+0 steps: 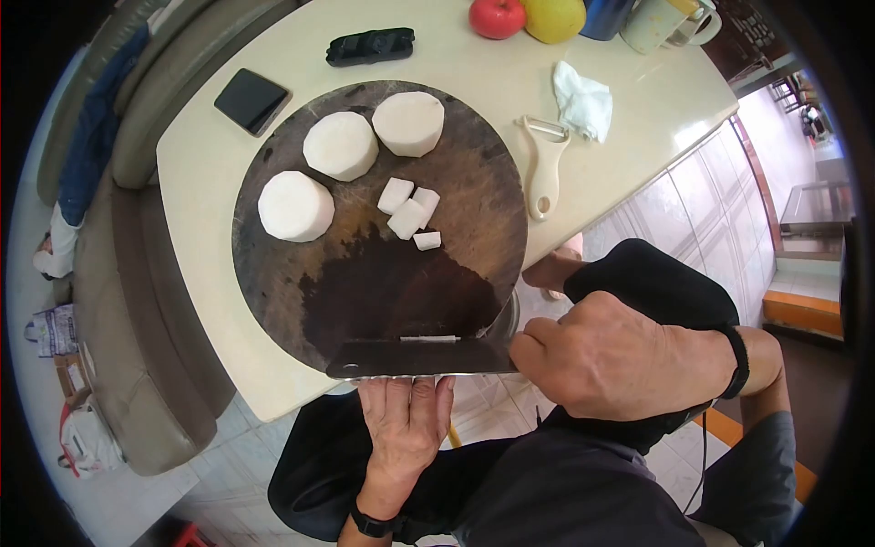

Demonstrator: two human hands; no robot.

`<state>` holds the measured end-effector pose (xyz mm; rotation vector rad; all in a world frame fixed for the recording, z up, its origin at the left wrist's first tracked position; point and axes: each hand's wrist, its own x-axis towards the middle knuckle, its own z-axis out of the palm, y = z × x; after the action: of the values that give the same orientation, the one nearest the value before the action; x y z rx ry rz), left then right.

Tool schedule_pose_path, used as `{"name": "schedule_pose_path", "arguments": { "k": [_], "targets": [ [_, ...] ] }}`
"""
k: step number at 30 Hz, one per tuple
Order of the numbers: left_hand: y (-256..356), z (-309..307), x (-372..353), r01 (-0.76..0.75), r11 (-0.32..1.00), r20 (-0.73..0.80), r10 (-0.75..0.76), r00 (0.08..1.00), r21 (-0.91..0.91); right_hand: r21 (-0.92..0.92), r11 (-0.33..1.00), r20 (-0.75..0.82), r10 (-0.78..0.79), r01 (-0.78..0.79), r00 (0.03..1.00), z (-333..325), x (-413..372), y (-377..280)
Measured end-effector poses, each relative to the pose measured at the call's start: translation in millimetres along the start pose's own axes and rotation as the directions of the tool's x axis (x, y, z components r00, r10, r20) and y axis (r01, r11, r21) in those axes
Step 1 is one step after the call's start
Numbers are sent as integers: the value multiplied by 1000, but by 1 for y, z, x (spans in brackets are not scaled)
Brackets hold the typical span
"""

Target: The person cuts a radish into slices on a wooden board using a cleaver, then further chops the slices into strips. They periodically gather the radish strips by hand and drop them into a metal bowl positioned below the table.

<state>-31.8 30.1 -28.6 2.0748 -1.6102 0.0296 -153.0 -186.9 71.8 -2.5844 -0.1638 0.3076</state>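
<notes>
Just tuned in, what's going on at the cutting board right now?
A person works at a round dark cutting board. The right hand grips a cleaver, its blade lying along the board's near edge with a thin white sliver on it. The left hand is open, fingertips against the blade. Three big peeled white chunks and four small pieces lie farther back; a peeler rests beside the board.

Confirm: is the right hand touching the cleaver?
Touching. The head view shows the right hand wrapped around the handle of the cleaver, its fingers closed right at the blade's end with no gap.
</notes>
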Motion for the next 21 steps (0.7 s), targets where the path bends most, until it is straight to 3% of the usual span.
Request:
{"name": "schedule_pose_path", "arguments": {
  "k": [7,12,21],
  "targets": [
    [2,-2,0,-25,999,-15,25,1000,39,-55,998,-53,-20,17,998,9,9,-7],
    [2,-3,1,-52,997,-49,55,997,58,31,999,-203,-17,24,979,15,-2,2],
    [0,0,-6,-22,1000,-38,22,999,20,54,998,-20,24,-23,1000,6,-8,-6]
  ]
}}
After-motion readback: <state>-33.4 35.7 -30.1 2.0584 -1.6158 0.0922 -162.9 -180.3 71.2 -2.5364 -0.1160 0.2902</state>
